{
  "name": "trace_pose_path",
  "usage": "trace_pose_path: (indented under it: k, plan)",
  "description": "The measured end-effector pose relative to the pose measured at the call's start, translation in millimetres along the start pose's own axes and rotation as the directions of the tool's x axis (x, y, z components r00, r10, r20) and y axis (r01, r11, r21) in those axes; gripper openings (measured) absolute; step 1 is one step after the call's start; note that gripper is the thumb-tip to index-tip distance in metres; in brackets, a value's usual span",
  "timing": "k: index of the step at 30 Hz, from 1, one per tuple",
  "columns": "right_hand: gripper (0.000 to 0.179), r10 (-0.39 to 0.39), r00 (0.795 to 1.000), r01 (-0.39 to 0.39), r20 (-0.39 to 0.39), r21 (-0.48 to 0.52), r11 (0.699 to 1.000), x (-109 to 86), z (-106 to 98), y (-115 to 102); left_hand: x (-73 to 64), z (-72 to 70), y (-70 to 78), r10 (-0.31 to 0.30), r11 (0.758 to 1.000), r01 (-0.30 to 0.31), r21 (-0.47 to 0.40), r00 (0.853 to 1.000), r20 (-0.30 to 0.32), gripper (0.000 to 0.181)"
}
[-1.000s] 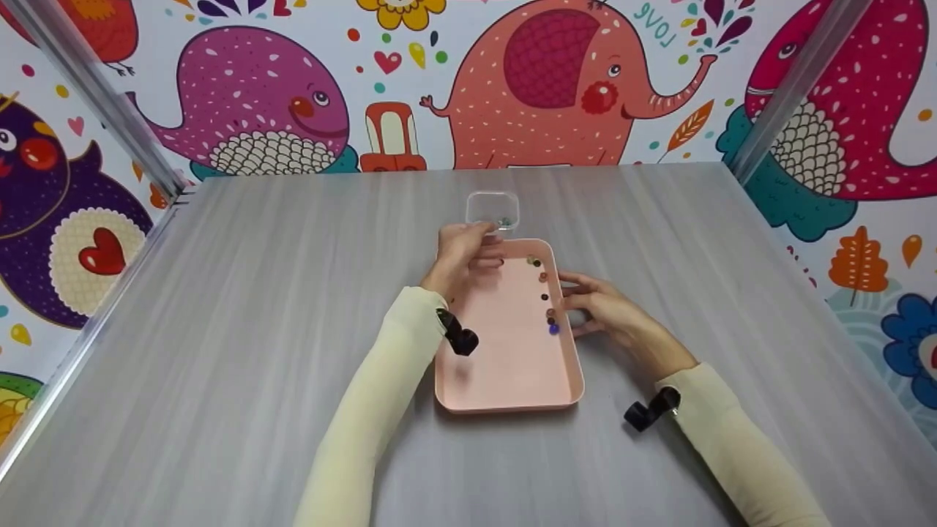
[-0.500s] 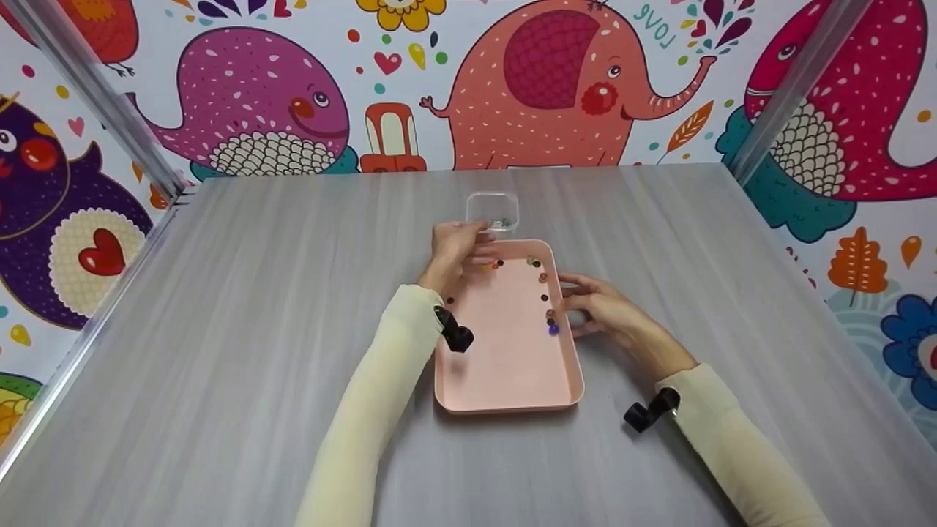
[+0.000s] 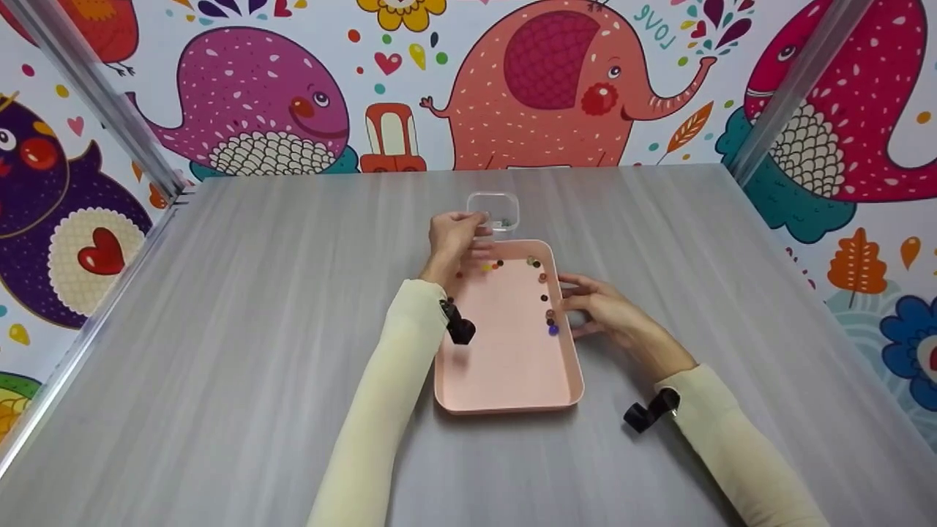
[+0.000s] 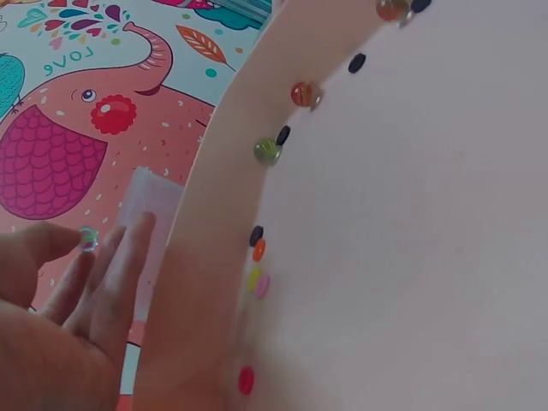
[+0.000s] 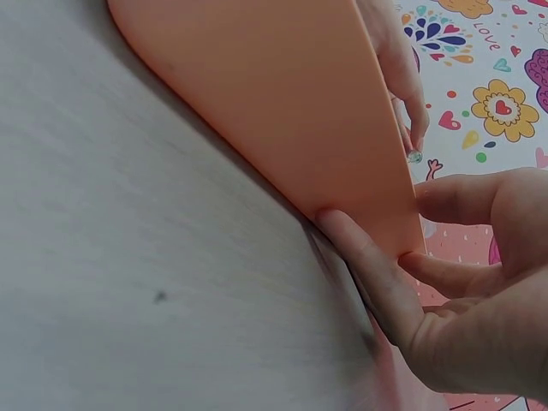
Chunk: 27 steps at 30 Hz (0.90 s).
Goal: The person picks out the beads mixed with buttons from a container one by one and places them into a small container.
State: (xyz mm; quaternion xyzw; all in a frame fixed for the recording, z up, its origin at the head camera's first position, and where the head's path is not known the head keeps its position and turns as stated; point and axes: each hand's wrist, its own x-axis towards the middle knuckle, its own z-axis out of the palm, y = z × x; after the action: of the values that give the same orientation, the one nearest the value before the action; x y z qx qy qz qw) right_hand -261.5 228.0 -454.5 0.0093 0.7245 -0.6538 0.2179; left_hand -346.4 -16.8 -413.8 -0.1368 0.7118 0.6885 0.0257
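My left hand is over the far left corner of the pink tray, beside a small clear box. Between its thumb and forefinger it pinches a clear glass marble; the other fingers are stretched out. My right hand rests its fingertips against the outside of the tray's right wall. In the tray, marbles and small button-like discs lie along the sides: a blue marble, an orange-streaked marble, a green marble and a red disc among them.
The clear box stands just beyond the tray's far edge and holds several small greenish pieces. A grey wood-grain table lies under everything. Printed cartoon walls and metal posts bound its back and sides.
My left hand has drawn up and back from inside the tray's far end toward the clear box, uncovering yellow, orange and black discs. My right hand and the tray have stayed in place.
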Motion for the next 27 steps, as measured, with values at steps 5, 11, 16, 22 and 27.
trace_pose_path:
  k: [5,11,16,22,27]
  plan:
    - [0.070,0.001,1.000,-0.001,-0.006,-0.010,1.000,0.0,0.3,-0.4,-0.4,0.9,1.4,0.004,0.999,-0.004,0.039,1.000,-0.007,0.027]
    - [0.071,-0.003,1.000,0.003,-0.008,-0.016,1.000,-0.5,0.5,-1.2,-1.1,1.4,-0.2,-0.006,1.000,0.006,0.015,1.000,0.008,0.027]
    - [0.069,0.010,1.000,-0.010,-0.016,-0.023,1.000,0.6,0.9,-0.2,-1.2,1.5,-1.4,-0.013,0.999,0.013,0.030,1.000,-0.006,0.027]
    - [0.069,0.003,1.000,-0.004,-0.016,-0.029,1.000,0.1,1.4,-0.3,-0.3,-2.6,-4.5,0.001,0.997,0.004,-0.074,0.998,0.063,0.028]
    - [0.069,-0.001,1.000,0.000,-0.016,-0.030,1.000,-0.9,1.4,-0.6,0.5,-5.4,-4.6,-0.005,0.996,0.016,-0.093,0.992,0.124,0.032]
